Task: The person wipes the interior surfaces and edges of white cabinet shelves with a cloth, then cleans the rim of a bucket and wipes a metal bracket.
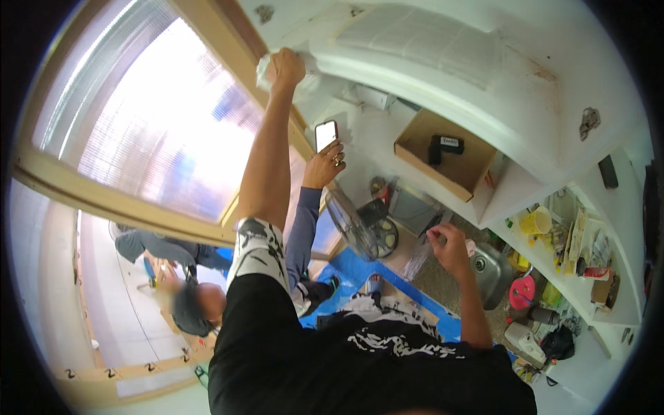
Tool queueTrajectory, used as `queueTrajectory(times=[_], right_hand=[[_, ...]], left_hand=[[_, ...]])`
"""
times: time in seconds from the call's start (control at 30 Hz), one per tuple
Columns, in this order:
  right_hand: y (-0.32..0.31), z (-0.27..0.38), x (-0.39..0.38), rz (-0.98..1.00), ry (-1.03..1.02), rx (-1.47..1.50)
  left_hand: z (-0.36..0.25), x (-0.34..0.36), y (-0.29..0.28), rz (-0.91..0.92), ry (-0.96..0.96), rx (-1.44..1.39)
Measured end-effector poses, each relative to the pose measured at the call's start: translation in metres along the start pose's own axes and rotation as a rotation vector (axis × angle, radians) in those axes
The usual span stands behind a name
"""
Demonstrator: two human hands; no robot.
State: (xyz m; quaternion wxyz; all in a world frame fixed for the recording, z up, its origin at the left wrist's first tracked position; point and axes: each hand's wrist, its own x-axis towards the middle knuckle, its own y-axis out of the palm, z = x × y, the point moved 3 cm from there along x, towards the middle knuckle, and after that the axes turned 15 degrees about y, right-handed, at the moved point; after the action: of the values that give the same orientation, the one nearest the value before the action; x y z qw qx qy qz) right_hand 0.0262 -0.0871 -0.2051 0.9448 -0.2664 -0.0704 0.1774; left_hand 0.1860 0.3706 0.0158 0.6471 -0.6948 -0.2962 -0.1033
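My left hand [286,66] is raised high at the top centre, closed on a crumpled white cloth [263,74] against the wooden frame [206,28] of a translucent ribbed panel [159,117]. My right hand [448,245] is lower, over the shelving side, its fingers curled; what they hold, if anything, I cannot make out. Beside my left forearm, another person's hand [321,166], in a grey-blue sleeve, holds a lit phone [326,135] against the white wall.
A cardboard box [408,137] holding black items sits under a white ledge [415,48]. A standing fan [356,225], steel sink [487,277], cluttered shelves [588,249] and blue floor sheet [356,266] are below. Another person in a dark cap [187,308] is at lower left.
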Motion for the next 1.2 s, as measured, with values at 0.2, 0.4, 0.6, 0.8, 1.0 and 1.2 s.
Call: queueTrajectory(times=[0.2, 0.4, 0.6, 0.8, 1.0, 1.2], right_hand=[[0.007, -0.036, -0.004, -0.022, 0.080, -0.046], [0.023, 0.000, 0.018, 0.020, 0.019, 0.004], [0.045, -0.019, 0.009, 0.152, -0.033, -0.050], [0.040, -0.005, 0.012, 0.060, -0.040, 0.026], [0.045, -0.029, 0.004, 0.076, -0.036, -0.014], [0.036, -0.023, 0.007, 0.015, -0.014, 0.043]], left_hand=[[-0.083, -0.048, 0.021, -0.195, 0.109, -0.194], [-0.014, -0.010, 0.012, -0.219, -0.021, -0.235], [-0.050, -0.043, 0.008, -0.186, 0.095, -0.168], [-0.011, -0.012, -0.007, -0.073, 0.036, -0.114], [-0.041, -0.024, -0.014, -0.107, 0.180, -0.017], [-0.021, -0.031, -0.005, -0.215, 0.319, -0.076]])
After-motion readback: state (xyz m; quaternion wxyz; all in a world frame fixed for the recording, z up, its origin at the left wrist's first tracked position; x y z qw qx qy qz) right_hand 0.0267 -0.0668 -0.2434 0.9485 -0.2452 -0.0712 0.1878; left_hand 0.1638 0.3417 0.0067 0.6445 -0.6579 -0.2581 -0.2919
